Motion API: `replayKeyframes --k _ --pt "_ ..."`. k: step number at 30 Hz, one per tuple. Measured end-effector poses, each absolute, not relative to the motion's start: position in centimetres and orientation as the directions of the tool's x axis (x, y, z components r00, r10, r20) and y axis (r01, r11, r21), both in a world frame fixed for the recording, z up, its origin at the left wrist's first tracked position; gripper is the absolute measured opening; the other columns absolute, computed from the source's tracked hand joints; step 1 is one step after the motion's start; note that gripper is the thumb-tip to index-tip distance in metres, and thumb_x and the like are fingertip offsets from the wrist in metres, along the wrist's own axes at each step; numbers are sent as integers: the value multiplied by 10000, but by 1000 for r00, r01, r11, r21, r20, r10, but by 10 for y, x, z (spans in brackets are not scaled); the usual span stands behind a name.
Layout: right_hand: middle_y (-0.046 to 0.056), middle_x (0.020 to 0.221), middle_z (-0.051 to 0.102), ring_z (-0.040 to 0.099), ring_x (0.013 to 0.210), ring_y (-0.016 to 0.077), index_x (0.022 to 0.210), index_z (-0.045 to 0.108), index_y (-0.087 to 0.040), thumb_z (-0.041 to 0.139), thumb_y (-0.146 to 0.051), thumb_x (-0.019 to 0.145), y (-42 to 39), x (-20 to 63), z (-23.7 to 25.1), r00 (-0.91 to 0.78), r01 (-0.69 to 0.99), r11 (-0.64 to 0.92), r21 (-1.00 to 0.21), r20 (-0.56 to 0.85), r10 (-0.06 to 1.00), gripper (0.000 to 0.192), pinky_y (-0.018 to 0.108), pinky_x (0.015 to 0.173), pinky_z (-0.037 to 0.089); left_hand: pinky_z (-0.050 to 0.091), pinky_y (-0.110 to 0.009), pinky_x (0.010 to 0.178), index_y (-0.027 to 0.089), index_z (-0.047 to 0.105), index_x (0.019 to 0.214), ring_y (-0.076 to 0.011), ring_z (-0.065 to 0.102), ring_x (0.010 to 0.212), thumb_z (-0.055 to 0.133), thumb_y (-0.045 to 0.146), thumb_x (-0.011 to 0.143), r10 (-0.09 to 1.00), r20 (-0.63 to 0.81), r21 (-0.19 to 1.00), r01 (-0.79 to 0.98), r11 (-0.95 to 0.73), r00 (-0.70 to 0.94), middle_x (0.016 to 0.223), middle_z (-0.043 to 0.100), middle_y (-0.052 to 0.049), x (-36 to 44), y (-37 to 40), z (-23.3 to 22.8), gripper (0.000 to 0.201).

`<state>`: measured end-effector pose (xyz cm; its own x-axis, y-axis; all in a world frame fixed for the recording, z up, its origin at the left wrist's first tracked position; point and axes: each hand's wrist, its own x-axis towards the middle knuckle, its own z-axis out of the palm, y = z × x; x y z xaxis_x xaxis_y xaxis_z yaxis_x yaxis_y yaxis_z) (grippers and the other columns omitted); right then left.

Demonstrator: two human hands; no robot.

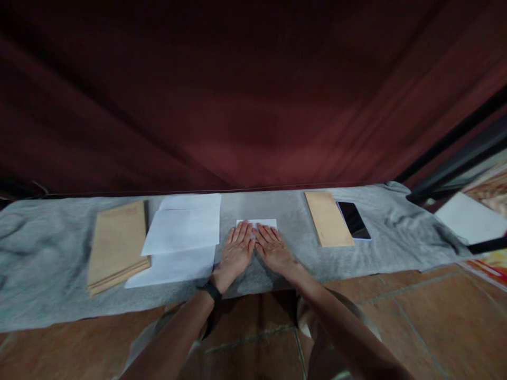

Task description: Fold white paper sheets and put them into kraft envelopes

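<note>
Hands flat and open at frame centre, left hand (236, 254) and right hand (274, 249) side by side, pressing folded white paper (257, 223). Loose white sheets (182, 230) and brown envelope stack (117, 243) left of centre; single envelope (328, 218) and phone (353, 219) right

Dim, warm, soft-focus view with strong wide-angle bending at the edges, murky corners, faint shadows.

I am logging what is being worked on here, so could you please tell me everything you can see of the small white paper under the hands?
The small white paper looks like a thin folded sheet, lying flat on the grey cloth near the middle of the bench. Only its far edge and corners show; the rest is covered. The left hand and right hand press on it palm down, side by side, fingers spread flat. It lies apart from the loose white sheets to its left.
</note>
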<state>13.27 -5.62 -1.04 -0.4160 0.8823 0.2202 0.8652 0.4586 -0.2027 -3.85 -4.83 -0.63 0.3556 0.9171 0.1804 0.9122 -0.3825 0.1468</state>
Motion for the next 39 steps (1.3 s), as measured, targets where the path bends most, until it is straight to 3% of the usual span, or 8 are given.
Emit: replayKeyframes --k 13,18,22,31,35,39 --pt "136 1653 331 314 1537 272 1586 363 -125 381 -440 1072 -52 168 -4 -359 911 375 -170 115 926 603 509 1275 198 291 -457 1252 37 389 1551 -283 341 1526 353 346 1036 968 136 142 963 -231 212 1623 381 -191 -43 -52 2 602" --pt "159 1617 408 362 1510 302 1543 443 -127 469 -456 1039 -57 165 9 -461 861 479 -171 135 877 602 561 1277 178 389 -449 1195 47 505 1467 -296 491 1426 439 235 995 969 162 292 929 -228 187 1535 512 -209 -48 -43 10 512" --pt "170 1587 455 459 1447 295 1488 518 -111 532 -355 1011 -59 158 17 -523 828 537 -160 123 844 535 468 1241 316 444 -411 1161 97 557 1416 -263 577 1336 483 168 955 971 186 450 866 -217 147 1435 610 -184 -54 -34 10 472" --pt "182 1526 527 524 1395 259 1437 563 -111 519 -131 962 -56 153 29 -610 770 618 -160 102 786 477 394 1166 438 485 -464 1132 157 666 1285 -283 601 1292 588 160 861 975 199 646 735 -205 97 1373 639 -150 -62 -28 4 432" --pt "116 1388 664 674 1206 234 1382 620 -190 480 -81 970 -48 159 41 -583 764 594 -253 124 803 448 373 1041 539 489 -469 1112 189 691 1238 -279 579 1322 584 324 933 972 235 768 608 -202 25 1387 633 -139 -66 -24 18 351" --pt "51 1150 782 749 1013 213 1214 729 -260 506 -187 1005 -37 173 49 -392 720 461 -520 244 887 314 333 917 590 455 -438 1127 233 692 1243 -263 565 1336 624 471 923 945 315 818 478 -319 92 1402 636 -104 -67 -26 45 404"
